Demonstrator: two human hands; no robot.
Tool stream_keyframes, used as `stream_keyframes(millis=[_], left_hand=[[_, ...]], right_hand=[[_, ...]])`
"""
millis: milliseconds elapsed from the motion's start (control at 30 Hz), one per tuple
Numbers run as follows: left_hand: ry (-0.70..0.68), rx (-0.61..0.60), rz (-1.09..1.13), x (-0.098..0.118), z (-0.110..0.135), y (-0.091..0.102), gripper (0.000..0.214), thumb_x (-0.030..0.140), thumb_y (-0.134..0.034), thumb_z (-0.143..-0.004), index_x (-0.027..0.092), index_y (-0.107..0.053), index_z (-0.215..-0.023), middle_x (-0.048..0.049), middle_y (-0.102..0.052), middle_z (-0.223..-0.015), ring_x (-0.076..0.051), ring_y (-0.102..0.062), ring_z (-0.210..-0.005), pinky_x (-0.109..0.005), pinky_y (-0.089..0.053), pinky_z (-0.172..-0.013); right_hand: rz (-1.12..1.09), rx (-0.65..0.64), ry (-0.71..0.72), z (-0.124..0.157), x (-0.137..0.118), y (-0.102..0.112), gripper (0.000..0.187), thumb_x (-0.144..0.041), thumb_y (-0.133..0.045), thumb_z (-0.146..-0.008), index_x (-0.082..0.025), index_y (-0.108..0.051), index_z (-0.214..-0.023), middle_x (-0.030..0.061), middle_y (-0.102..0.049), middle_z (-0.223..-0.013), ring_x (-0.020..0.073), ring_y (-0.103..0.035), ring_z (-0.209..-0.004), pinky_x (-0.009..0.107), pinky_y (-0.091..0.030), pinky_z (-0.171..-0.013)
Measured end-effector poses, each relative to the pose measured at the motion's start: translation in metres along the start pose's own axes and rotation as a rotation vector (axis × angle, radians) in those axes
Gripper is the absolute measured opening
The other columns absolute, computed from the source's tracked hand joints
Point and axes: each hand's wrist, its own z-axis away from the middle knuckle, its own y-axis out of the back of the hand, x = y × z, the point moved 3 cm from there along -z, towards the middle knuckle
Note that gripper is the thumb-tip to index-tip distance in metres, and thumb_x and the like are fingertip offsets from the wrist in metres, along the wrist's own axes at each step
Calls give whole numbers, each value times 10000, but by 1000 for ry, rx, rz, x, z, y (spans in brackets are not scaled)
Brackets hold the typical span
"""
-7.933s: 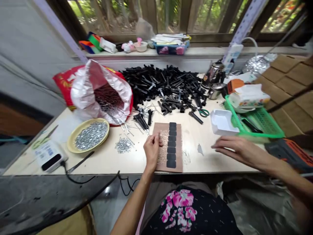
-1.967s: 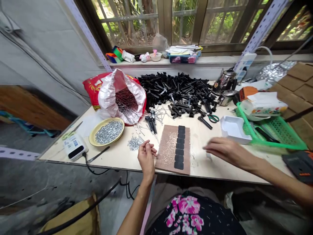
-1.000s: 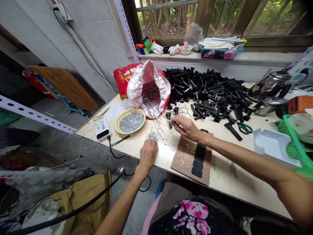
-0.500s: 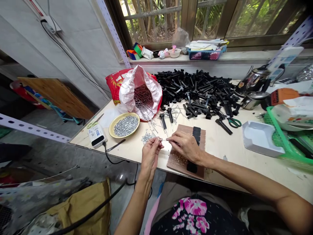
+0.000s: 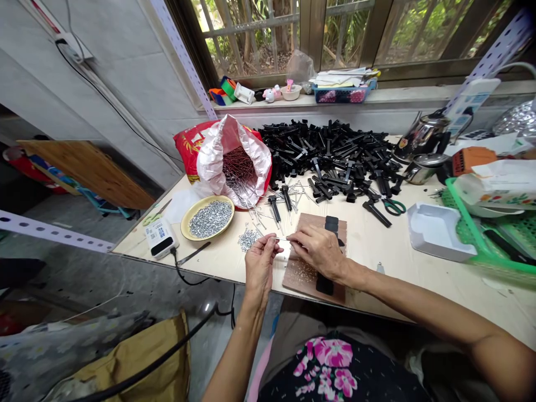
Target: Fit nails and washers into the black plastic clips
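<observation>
A thin metal rod (image 5: pixel 283 240) spans the short gap between my two hands. My left hand (image 5: pixel 260 259) pinches its left end between thumb and fingers; whether a small part sits there I cannot make out. My right hand (image 5: pixel 319 251) grips the other end, over a brown wooden board (image 5: pixel 301 276) with black pads (image 5: pixel 325 283) on it. Just left of my fingers lies a small heap of tiny silvery metal pieces (image 5: pixel 248 239). Beyond them, loose metal rods and two black plastic parts (image 5: pixel 274 207) with rods rest on the table.
A yellow bowl (image 5: pixel 184 228) of silvery pieces and an open red-and-white sack (image 5: pixel 205 170) of rods stand left. Black plastic parts (image 5: pixel 330 153) pile up behind. Scissors (image 5: pixel 393 207), a white tray (image 5: pixel 438 237) and a green basket (image 5: pixel 464 226) are right. A white device (image 5: pixel 160 237) sits near the left edge.
The whole view has shifted slightly, so the table things appear farther left. Both hands keep nearly the same pose with the metal rod between them.
</observation>
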Motion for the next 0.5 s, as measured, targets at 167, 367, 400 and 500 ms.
stream_keyframes(millis=[167, 367, 400, 500], left_hand=[[-22, 14, -15, -4, 0, 0, 310, 283, -783, -625, 109, -655, -847, -1, -628, -708, -70, -566, -584, -226, -478, -623], [-57, 1, -54, -7, -2, 1, 294, 288, -773, -645, 109, -663, -851, -13, -645, -752, -69, -577, -583, -217, -468, -615], [-45, -8, -50, -7, -2, 2, 294, 286, -774, -643, 108, -664, -850, -11, -642, -741, -69, -574, -581, -215, -467, -612], [-9, -32, -53, -8, -3, 2, 297, 281, -776, -638, 100, -666, -846, -5, -631, -703, -69, -568, -577, -211, -465, -608]], right_hand=[[44, -17, -51, 3, -3, -2, 206, -262, -476, -935, -173, -654, -879, 52, -647, -824, 159, -564, -784, 270, -364, -712], [30, -50, -102, 8, -4, -10, 207, -284, -452, -950, -185, -631, -917, 34, -655, -829, 153, -572, -765, 266, -339, -684], [29, -49, -103, 8, -4, -11, 197, -288, -462, -946, -185, -628, -919, 33, -656, -828, 154, -574, -768, 268, -335, -683], [47, -57, -98, 7, -3, -13, 202, -288, -462, -947, -178, -624, -897, 35, -660, -824, 159, -581, -768, 275, -328, -683]])
